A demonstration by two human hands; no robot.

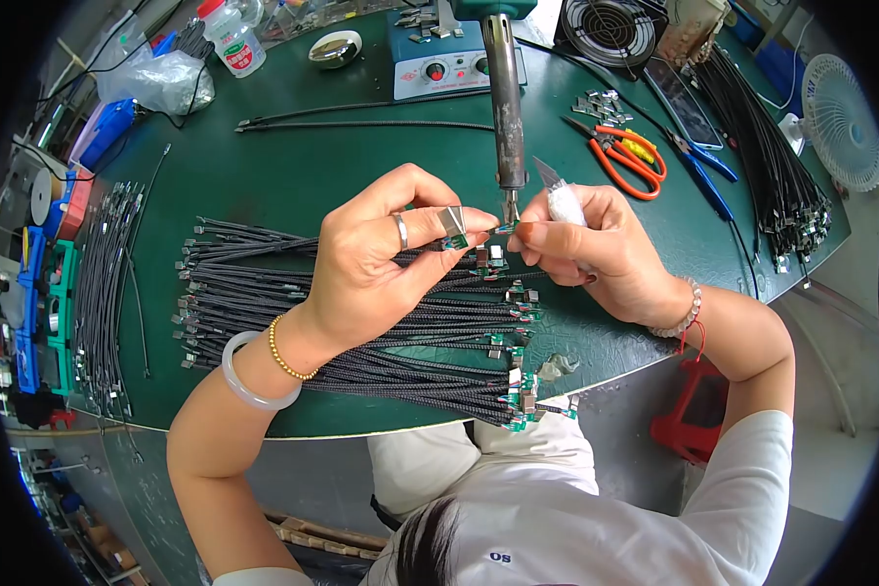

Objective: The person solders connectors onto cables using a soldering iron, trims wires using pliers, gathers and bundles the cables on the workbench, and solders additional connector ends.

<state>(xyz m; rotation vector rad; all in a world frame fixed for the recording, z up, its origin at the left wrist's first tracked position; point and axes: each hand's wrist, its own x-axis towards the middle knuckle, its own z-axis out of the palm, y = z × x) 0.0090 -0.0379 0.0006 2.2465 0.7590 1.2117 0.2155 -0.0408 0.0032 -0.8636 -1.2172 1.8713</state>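
My left hand (381, 244) pinches a small metal connector shell (451, 221) with a green circuit piece at its lower end. Close on the right, my right hand (591, 239) holds a craft knife (549, 176), blade pointing up and left, its grip wrapped in white. The right thumb and index finger also pinch a small green part (505, 229) between the hands. Just above that part is the tip of an upright soldering iron (510, 117). Below both hands lies a wide bundle of black braided cables (410, 322) with green circuit ends at the right.
Orange-handled cutters (627, 161), blue-handled pliers (705, 176) and a phone (684, 103) lie at the right. A soldering station (439, 70) stands at the back. More cables lie on the left (112, 283) and right (767, 156). A white bottle (232, 41) stands back left.
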